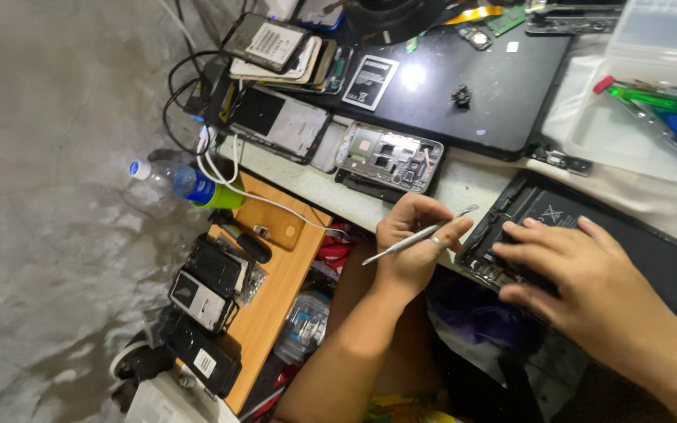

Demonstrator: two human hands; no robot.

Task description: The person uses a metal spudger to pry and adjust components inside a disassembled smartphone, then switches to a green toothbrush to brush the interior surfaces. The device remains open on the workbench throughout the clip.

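My left hand [413, 243] pinches the thin metal pry tool [419, 235] while my right hand [570, 270] lies flat, fingers spread, on the opened black tablet [652, 258] at the desk [464, 184] edge; a slip could gouge its battery.

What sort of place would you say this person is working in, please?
Most likely a phone and tablet repair bench. The left hand holds a thin metal prying tool, the right hand rests on an opened tablet, and stripped phone frames lie about.

Both forearms are seen bare, without sleeves; a thin ring [436, 243] is worn on one finger.
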